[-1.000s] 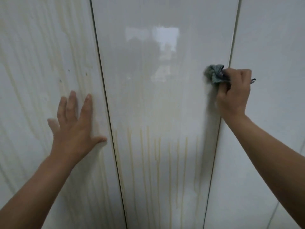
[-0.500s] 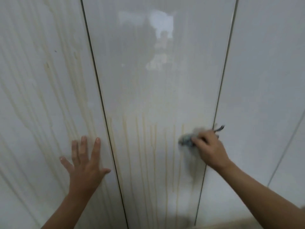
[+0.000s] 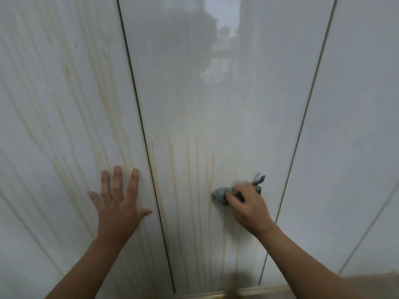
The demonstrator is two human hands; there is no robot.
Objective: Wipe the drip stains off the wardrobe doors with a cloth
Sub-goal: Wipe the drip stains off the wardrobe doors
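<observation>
Cloth (image 3: pixel 219 195) sits low and right of centre in the head view, a small blue-grey wad pressed against the middle door (image 3: pixel 194 93). It is bunched in the curled fingers and thumb of the right hand (image 3: pixel 248 207), and a loose corner sticks up past the knuckles. It touches the right end of the drip stains (image 3: pixel 187 169), pale yellow vertical runs that cross the lower half of this door toward its left edge. Between the wad and the right seam (image 3: pixel 306 115), a thin dark line slanting from upper right to lower centre, lies a stretch of plain panel; beyond the seam stands the right door (image 3: pixel 356 126). The left hand (image 3: pixel 117 209) lies flat on the left door (image 3: pixel 54 104) in the lower left of the frame, fingers straight and spread, thumb tip just short of the left seam (image 3: pixel 138 108). Long slanting runs streak most of that door. Along the bottom a pale base strip (image 3: pixel 205 295) meets the doors' lower edges, with brown floor (image 3: pixel 367 285) at lower right.
</observation>
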